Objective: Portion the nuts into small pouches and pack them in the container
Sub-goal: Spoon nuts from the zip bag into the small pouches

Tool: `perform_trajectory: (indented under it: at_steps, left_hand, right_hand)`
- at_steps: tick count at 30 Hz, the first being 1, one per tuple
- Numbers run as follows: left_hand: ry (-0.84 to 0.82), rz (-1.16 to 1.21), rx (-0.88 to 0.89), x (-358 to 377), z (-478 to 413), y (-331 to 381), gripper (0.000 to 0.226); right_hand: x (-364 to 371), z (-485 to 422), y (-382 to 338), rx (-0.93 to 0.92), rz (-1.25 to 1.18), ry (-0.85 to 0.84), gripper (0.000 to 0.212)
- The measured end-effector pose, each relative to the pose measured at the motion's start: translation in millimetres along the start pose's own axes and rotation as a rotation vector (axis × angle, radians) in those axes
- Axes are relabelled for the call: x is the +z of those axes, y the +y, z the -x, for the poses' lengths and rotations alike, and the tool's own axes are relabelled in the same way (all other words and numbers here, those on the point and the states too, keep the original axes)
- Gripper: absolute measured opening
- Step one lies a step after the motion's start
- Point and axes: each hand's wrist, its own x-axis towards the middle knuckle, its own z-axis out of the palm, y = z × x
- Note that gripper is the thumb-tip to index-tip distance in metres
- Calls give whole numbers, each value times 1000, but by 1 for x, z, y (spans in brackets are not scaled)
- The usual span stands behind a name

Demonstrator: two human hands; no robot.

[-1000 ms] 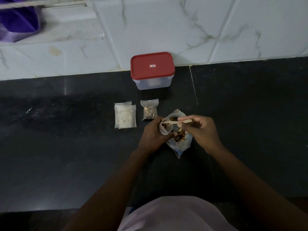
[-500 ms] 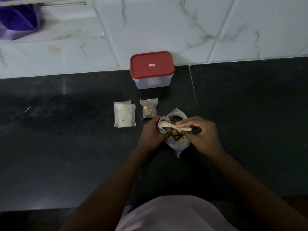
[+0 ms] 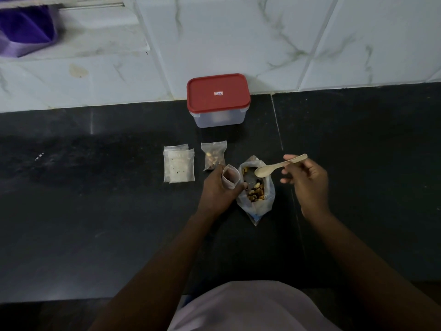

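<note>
Nuts (image 3: 255, 191) lie loose in a clear bag (image 3: 259, 204) that sits open-mouthed near the middle of the dark counter (image 3: 95, 211). Furthest left is a small stack of empty pouches (image 3: 179, 166), flat on the counter. Just to its right lies a filled pouch (image 3: 213, 156). Behind that, against the tiled wall, stands the container (image 3: 218, 117) with its red lid (image 3: 218, 93) on. The left hand (image 3: 217, 191) curls round an open pouch (image 3: 230, 179), holding it mouth-up just beside the bag. Over the bag's mouth hangs a wooden spoon (image 3: 278, 166), its bowl apparently empty, and the right hand (image 3: 306, 181) pinches its handle between thumb and forefinger. The nuts look light, hard and apt to roll, so the spoon probably suits them better than fingers. The pouch film seems thin, limp and slick, so it is likely best gripped round the body just under the rim, which would keep the mouth open.
</note>
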Motion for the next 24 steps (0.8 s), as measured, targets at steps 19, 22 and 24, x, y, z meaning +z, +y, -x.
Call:
perform_trajectory:
  at_steps: [19, 22, 24]
  left_hand:
    - [67, 43, 0, 12, -18, 10, 38]
    - [55, 60, 14, 13, -17, 12, 39]
    - [57, 58, 18, 12, -18, 11, 41]
  right_hand:
    - [16, -7, 33, -625, 753, -179, 13]
    - [18, -11, 38, -683, 774, -182, 11]
    - [19, -11, 41, -648, 766, -151, 11]
